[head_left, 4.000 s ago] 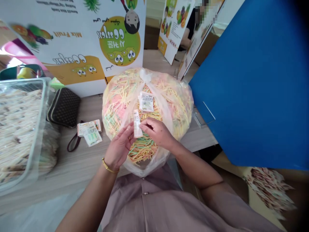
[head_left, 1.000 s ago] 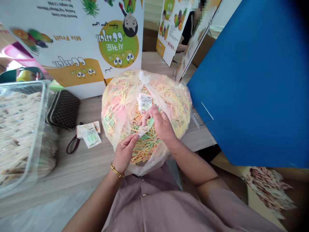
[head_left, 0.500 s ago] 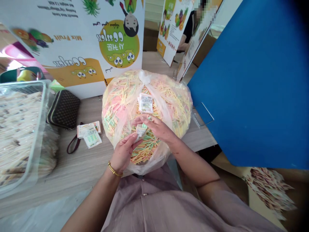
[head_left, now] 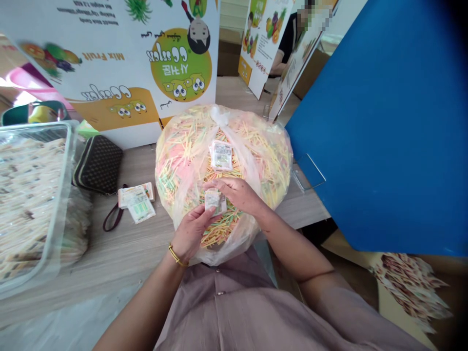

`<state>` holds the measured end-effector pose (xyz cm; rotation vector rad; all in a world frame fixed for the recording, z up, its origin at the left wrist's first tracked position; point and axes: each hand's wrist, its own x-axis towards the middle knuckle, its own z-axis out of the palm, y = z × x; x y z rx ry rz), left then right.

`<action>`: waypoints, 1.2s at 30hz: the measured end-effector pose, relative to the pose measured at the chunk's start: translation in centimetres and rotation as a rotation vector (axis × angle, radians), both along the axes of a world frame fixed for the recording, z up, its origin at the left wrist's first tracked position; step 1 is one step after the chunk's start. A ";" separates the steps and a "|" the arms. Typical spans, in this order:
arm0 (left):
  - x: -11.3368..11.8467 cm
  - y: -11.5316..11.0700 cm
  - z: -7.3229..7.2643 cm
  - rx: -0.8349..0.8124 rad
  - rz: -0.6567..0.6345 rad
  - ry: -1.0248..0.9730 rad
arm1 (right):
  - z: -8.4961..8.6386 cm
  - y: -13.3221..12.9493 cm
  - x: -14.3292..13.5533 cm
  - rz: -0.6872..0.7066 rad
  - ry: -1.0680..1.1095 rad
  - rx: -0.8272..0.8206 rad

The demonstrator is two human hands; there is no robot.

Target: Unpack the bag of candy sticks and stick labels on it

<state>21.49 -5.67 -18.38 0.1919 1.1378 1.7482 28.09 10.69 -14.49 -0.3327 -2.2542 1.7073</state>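
Observation:
A small printed clear sachet (head_left: 212, 200) is pinched between the thumb and fingers of my left hand (head_left: 192, 229). My right hand (head_left: 237, 194) reaches over from the right, its fingers drawn together at the sachet's top edge. What those fingers hold, if anything, is hidden. Both hands are above a large clear plastic bag (head_left: 270, 161) full of thin pastel candy sticks (head_left: 219, 236), which show uncovered at the bag's opening. Just beyond my hands, a small stack of similar sachets (head_left: 222, 156) lies on the sticks.
Left on the table (head_left: 146, 253) are more sachets (head_left: 141, 207), a dark patterned pouch (head_left: 98, 165) and a clear tub (head_left: 54, 234) of filled packets. A printed carton (head_left: 120, 87) stands behind the bag; a blue panel (head_left: 383, 122) rises at right. Another person's arm (head_left: 280, 66) shows beyond.
The sachet in my left hand has turned its printed face more towards the camera. Green sticks seen at my right fingers earlier no longer show; that hand has come down slightly.

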 end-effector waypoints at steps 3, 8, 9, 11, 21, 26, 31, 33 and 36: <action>-0.2 -0.2 -0.5 -0.043 0.024 0.019 | 0.8 0.7 0.7 -0.233 0.058 0.008; -0.4 -0.6 -0.6 -0.023 0.033 0.030 | 2.0 1.6 2.1 -0.204 0.021 0.257; -0.4 -0.6 -0.5 -0.014 0.026 0.028 | 1.9 1.5 2.1 -0.157 0.009 0.276; -0.2 -0.5 -0.3 0.004 0.012 0.023 | 1.6 1.0 2.1 -0.041 -0.038 0.280; 0.1 -2.3 1.7 0.004 0.151 0.299 | 1.5 0.8 1.8 -0.090 -0.012 0.129; -5.1 -6.9 0.8 -0.096 0.723 0.674 | 1.5 1.5 2.3 -0.134 -0.016 0.148; -10.7 -11.2 -5.8 -0.559 0.719 0.814 | 0.6 2.0 2.0 -0.141 -0.087 0.181; -11.7 -11.8 -8.1 -0.726 0.649 0.874 | 0.0 2.4 1.3 -0.215 -0.138 0.300; -12.6 -11.7 -9.6 -0.817 0.636 0.928 | -0.7 3.0 -0.2 -0.396 -0.191 0.556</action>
